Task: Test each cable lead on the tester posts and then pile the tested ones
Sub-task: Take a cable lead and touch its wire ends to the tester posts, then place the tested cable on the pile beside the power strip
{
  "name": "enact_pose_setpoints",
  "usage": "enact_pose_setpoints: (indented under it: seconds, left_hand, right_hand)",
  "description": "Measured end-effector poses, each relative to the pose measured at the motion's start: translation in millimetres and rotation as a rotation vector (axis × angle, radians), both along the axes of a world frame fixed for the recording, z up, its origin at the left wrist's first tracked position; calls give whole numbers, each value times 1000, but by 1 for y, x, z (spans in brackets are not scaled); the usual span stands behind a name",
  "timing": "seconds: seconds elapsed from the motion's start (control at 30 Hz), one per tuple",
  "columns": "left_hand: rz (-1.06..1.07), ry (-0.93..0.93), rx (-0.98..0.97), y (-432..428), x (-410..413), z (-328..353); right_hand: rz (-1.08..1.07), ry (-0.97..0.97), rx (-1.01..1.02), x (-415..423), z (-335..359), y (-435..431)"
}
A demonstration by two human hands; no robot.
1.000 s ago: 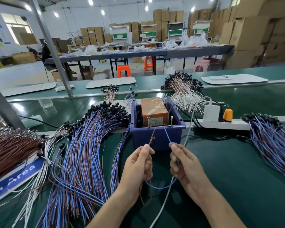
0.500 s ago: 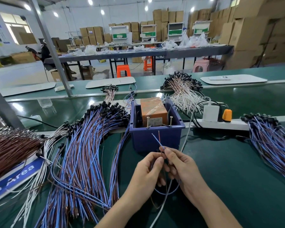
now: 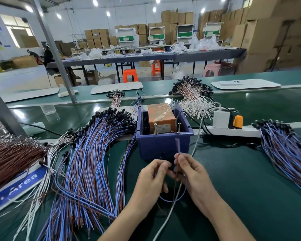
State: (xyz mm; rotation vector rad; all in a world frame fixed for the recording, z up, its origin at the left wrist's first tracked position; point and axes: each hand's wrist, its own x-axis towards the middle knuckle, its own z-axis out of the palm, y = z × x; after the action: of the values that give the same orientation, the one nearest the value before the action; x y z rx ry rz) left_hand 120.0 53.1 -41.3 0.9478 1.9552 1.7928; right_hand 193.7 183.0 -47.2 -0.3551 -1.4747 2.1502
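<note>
A blue bin (image 3: 163,145) holds an orange tester box (image 3: 161,115) with two upright screw posts (image 3: 155,129) at its front rim. My right hand (image 3: 191,173) pinches a blue and brown cable lead (image 3: 178,146), both wire ends pressed together and pointing up in front of the bin, below the right post. My left hand (image 3: 153,178) sits just left of it with fingertips curled at the same lead; the wires loop down between my wrists. A large untidy heap of blue and brown leads (image 3: 87,162) lies to the left, another pile (image 3: 285,150) to the right.
A white power strip (image 3: 233,130) with a white charger and an orange plug runs behind the right pile; its white cable crosses toward me. White leads (image 3: 193,100) lie behind the bin, brown wires (image 3: 9,155) at far left. A grey post (image 3: 54,49) rises at the left.
The two wire ends, held apart near the posts a second ago, have been brought together. Both hands closed in on each other; the lead now stands as one pair in my right fingers.
</note>
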Motion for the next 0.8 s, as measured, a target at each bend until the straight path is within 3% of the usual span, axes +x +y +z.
enact_pose_setpoints:
  seconds: [0.13,0.23,0.43,0.6,0.8]
  left_hand:
    - [-8,-13,47,-11,-5,10]
    - [-3,10,107,-23,-11,17]
    - [125,-42,270,-41,-25,22]
    - [402,90,442,-31,-16,37]
    - [271,55,400,42,1,71]
  right_hand:
    - [-143,120,-369,6,6,17]
    - [-210,241,-511,16,10,29]
    - [-339,243,-502,35,11,46]
    - [-437,216,-365,46,14,37]
    - [-508,343,-634,92,21,56]
